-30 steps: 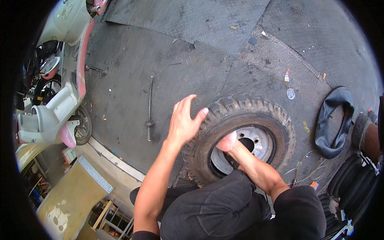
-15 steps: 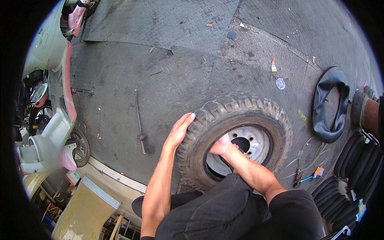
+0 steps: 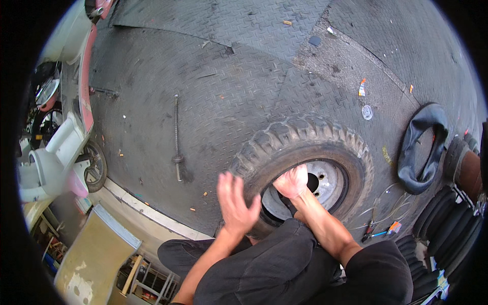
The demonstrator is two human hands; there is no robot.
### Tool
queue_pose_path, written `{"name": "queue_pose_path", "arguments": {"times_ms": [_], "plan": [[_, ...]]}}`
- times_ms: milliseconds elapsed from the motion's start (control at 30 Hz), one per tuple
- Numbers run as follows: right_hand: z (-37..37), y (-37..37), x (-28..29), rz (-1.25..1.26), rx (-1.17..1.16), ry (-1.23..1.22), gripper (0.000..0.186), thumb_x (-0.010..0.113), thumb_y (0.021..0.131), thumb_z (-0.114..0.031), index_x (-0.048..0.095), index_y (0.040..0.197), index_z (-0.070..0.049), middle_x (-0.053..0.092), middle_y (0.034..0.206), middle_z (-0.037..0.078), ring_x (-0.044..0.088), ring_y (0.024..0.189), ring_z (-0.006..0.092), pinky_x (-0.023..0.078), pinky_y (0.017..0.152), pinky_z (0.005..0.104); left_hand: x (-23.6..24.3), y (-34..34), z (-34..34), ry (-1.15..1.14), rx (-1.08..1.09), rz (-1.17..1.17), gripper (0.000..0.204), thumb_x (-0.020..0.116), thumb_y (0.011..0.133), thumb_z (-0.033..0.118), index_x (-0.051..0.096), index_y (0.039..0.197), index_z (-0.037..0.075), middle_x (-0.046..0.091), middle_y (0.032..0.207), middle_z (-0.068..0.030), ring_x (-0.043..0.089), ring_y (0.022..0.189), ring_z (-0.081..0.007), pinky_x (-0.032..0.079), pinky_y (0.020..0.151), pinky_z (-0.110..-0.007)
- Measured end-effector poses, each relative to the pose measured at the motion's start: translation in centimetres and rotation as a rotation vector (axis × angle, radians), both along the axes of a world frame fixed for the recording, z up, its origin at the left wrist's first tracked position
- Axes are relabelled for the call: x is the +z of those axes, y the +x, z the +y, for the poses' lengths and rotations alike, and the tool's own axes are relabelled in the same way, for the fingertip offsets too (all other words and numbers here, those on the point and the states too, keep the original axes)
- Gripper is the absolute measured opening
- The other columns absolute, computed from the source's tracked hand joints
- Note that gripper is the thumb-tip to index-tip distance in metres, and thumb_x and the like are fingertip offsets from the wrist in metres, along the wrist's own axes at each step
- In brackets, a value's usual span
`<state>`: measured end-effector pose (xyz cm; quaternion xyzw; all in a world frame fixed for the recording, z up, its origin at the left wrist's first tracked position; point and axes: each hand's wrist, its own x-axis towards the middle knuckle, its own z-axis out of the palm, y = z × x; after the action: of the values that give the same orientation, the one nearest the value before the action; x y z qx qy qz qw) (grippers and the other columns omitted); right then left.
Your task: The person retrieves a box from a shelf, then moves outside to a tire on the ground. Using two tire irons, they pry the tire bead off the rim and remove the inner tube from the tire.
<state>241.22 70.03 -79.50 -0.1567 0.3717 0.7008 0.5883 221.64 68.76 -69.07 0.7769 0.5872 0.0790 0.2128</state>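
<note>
On dark checker-plate flooring our knobby tyre (image 3: pixel 305 147) lies flat just ahead of us, our right hand (image 3: pixel 291 181) curled on its inner rim, our left hand (image 3: pixel 235 202) spread-fingered at its near-left edge.

A single head-worn fisheye view looks steeply down from above the person's lap onto the checker-plate floor (image 3: pixel 213 101). The tyre (image 3: pixel 305 137) lies close below, low and right of centre. Straight seams curve near the dark circular rim.
</note>
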Motion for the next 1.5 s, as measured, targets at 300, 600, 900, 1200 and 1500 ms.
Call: {"name": "queue_pose_path", "arguments": {"times_ms": [300, 600, 900, 1200, 1500], "plan": [[-0.2, 0.7, 0.0, -0.012, 0.082, -0.002, 0.042, 0.048, 0.112, -0.035, 0.071, 0.134, -0.008, 0.072, 0.141, 0.01, 0.063, 0.134, 0.0289, 0.041, 0.122, 0.0496, -0.7, 2.3, -4.8, -0.341, -1.165, 0.571, 0.042, 0.055, 0.1, 0.032, 0.082, 0.12, 0.007, 0.07, 0.132, -0.0172, 0.056, 0.138, -0.0331, 0.028, 0.129, -0.05], [-3.4, -3.0, -1.5, 0.061, 0.731, -0.062, 0.06, 0.047, 0.111, -0.045, 0.062, 0.144, 0.003, 0.06, 0.155, 0.018, 0.054, 0.142, 0.034, 0.037, 0.126, 0.0507, 0.9, 6.6, -5.7, -0.578, -1.224, 0.974, 0.052, 0.049, 0.109, 0.037, 0.071, 0.144, 0.005, 0.066, 0.152, -0.012, 0.052, 0.148, -0.0321, 0.02, 0.131, -0.051], [-13.3, -4.6, -7.2, 0.401, 1.115, 0.019, 0.055, 0.048, 0.112, -0.043, 0.063, 0.144, -0.001, 0.062, 0.153, 0.016, 0.055, 0.14, 0.033, 0.039, 0.124, 0.0495, 1.3, 6.6, -6.3, -0.656, -1.281, 0.974, 0.058, 0.042, 0.114, 0.033, 0.052, 0.16, 0.0, 0.05, 0.168, -0.0128, 0.04, 0.159, -0.0335, 0.014, 0.134, -0.052], [-8.5, -5.4, -5.8, 0.389, 0.649, -0.03, 0.05, 0.048, 0.112, -0.04, 0.064, 0.143, -0.004, 0.064, 0.15, 0.014, 0.056, 0.139, 0.0319, 0.041, 0.122, 0.0482, 1.8, 6.7, -5.2, -0.653, -1.282, 0.933, 0.054, 0.046, 0.112, 0.032, 0.061, 0.154, 0.003, 0.055, 0.165, -0.0112, 0.041, 0.158, -0.0353, 0.013, 0.134, -0.057], [1.0, -3.6, -7.6, 0.346, 0.392, 0.138, 0.046, 0.048, 0.113, -0.038, 0.065, 0.143, -0.008, 0.066, 0.148, 0.012, 0.057, 0.137, 0.0309, 0.043, 0.12, 0.047, 1.8, 6.5, -4.5, -0.666, -1.31, 0.866, 0.058, 0.043, 0.111, 0.036, 0.06, 0.154, 0.0, 0.054, 0.165, -0.0136, 0.042, 0.157, -0.0353, 0.013, 0.134, -0.053]]}}
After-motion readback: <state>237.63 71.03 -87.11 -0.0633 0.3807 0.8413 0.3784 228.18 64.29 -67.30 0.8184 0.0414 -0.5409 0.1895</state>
